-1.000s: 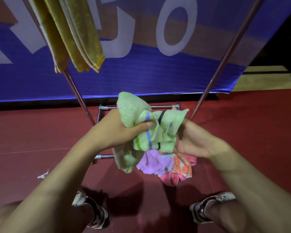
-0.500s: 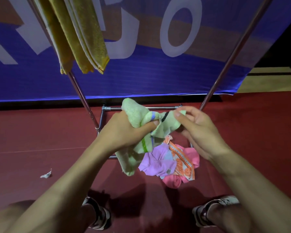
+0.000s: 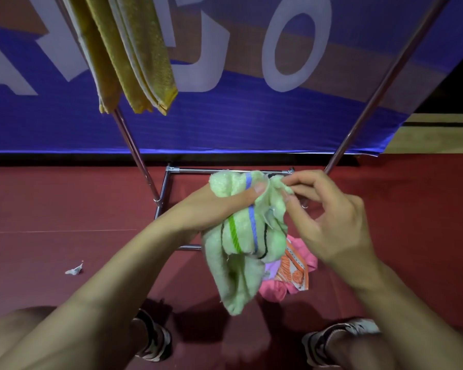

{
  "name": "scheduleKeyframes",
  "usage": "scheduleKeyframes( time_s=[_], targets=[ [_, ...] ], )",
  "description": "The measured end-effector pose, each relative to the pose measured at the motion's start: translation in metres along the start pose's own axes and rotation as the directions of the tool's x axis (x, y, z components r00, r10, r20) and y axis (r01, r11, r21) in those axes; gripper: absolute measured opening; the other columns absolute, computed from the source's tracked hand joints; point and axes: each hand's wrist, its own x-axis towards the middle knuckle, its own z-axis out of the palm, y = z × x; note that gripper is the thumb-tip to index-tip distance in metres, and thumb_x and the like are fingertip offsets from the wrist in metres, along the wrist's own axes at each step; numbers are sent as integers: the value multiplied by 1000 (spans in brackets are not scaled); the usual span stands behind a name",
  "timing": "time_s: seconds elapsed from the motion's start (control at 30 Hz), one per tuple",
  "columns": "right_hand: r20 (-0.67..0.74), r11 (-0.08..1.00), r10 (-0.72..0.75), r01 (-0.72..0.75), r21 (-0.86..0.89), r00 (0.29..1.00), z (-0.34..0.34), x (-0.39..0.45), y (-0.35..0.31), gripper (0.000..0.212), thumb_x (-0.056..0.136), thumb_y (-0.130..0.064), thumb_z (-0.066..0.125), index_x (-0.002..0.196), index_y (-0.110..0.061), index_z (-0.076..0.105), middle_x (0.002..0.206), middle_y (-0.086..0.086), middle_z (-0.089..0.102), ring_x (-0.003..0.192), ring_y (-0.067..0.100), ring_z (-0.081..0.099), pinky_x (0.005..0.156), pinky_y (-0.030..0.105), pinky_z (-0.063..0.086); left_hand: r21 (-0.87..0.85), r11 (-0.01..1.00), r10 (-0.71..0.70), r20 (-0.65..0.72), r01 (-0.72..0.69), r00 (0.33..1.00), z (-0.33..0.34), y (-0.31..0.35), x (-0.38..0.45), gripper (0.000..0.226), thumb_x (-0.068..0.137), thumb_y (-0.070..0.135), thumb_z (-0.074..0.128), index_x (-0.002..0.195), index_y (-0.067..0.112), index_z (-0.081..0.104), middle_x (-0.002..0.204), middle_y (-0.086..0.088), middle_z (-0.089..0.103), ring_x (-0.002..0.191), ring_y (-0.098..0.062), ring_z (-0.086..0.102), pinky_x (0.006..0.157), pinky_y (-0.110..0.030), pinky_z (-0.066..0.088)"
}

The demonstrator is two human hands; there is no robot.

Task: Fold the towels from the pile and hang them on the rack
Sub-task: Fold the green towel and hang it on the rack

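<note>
From the head camera we look down past both forearms at a light green towel (image 3: pixel 241 244) held bunched in the air above the red floor (image 3: pixel 64 204). It carries green, blue and black stripes and hangs crumpled, its lower end drooping toward the floor between the feet.

Our left hand (image 3: pixel 211 206) grips the upper part of the towel, the thumb laid across the front of the cloth and the rest of the fingers hidden behind it. Our right hand (image 3: pixel 329 217) comes in from the right with its fingers curled, and the fingertips (image 3: pixel 288 196) pinch a small edge of the same towel at its top right corner. The two hands are close together, both clamped on the green towel.

Below and just behind the towel lies the pile (image 3: pixel 297 271) on the floor: a pink cloth, a bit of purple one, and an orange and white patterned piece on top. Part of the pile is hidden by the hanging towel.

The metal rack (image 3: pixel 134 145) stands in front of us, its two slanted poles rising to left and right and its low base frame lying on the floor behind the hands. A folded yellow towel (image 3: pixel 134 54) hangs at the top left, in front of the left pole.

Behind the rack is a blue banner (image 3: pixel 238 121) with large pale letters. A small scrap of white paper (image 3: pixel 75 270) lies on the floor to the left. A shoe (image 3: pixel 155 340) shows at the bottom left of centre, and another shoe (image 3: pixel 340 335) at the bottom right.
</note>
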Motion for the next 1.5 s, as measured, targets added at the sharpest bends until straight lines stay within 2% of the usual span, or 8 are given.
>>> scheduleKeyframes(
  time_s=[0.17, 0.4, 0.57, 0.7, 0.9, 1.17, 1.4, 1.5],
  targets=[
    [36, 1000, 29, -29, 1, 999, 6, -7, -3, 16, 89, -5, 78, 100, -14, 71, 93, -25, 71, 92, -16, 68, 80, 1, 45, 22, 997, 73, -36, -73, 997, 6, -3, 4, 26, 101, 39, 61, 97, 17, 74, 93, -5, 78, 88, -16, 74, 83, -32, 58],
    [139, 980, 186, -193, 42, 973, 16, -13, -9, 30, 83, -36, 83, 102, -26, 64, 94, -25, 74, 94, -13, 69, 81, 8, 50, -22, 999, 32, -183, -36, 983, 6, -16, 13, 53, 88, 65, 67, 98, 14, 74, 97, -15, 77, 96, -32, 75, 99, -59, 54],
    [103, 952, 280, -290, 95, 954, 24, -11, -15, 39, 77, -37, 88, 103, -28, 60, 89, -32, 74, 93, -13, 70, 84, 12, 51, 17, 987, 161, -199, -160, 967, 12, -13, 14, 46, 101, 44, 61, 83, 2, 63, 75, -7, 64, 72, -17, 61, 71, -35, 49],
    [80, 924, 341, -350, 155, 937, 29, -9, -14, 34, 80, -35, 86, 103, -30, 61, 92, -27, 77, 92, -5, 74, 86, 31, 61, 137, 963, 257, -233, -230, 938, 15, -10, 14, 48, 105, 32, 58, 60, 18, 52, 56, 7, 51, 56, -7, 49, 57, -23, 40],
    [98, 931, 308, -321, 172, 946, 30, -5, -5, 21, 91, -17, 77, 108, -21, 66, 94, -20, 78, 95, -7, 73, 84, 17, 59, 172, 960, 258, -234, -222, 937, 11, -15, 13, 42, 105, 38, 57, 74, 12, 68, 68, -9, 73, 67, -13, 70, 68, -27, 53],
    [105, 969, 214, -224, 106, 971, 27, -2, 5, 16, 93, -14, 76, 107, -16, 70, 92, -25, 74, 95, -11, 71, 85, 13, 56, 166, 984, 117, -296, -70, 948, 11, -23, 18, 45, 98, 54, 59, 85, 13, 70, 77, 4, 75, 74, -5, 70, 72, -25, 53],
    [-25, 955, 288, -286, 78, 957, 2, 17, 24, 8, 96, -21, 71, 104, -22, 70, 92, -20, 77, 90, -3, 74, 83, 36, 61, 429, 895, 285, -348, -119, 893, -16, -15, 22, 51, 103, 55, 48, 72, 18, 63, 56, 14, 56, 48, -1, 51, 56, -30, 42],
    [-23, 950, 306, -304, 66, 952, -5, 20, 31, 11, 96, -18, 69, 105, -26, 70, 90, -22, 76, 93, -3, 73, 86, 38, 60, 375, 916, 308, -438, -139, 844, -31, -13, 24, 42, 100, 49, 58, 84, 11, 67, 58, 13, 51, 52, -7, 49, 58, -33, 45]
  ],
)
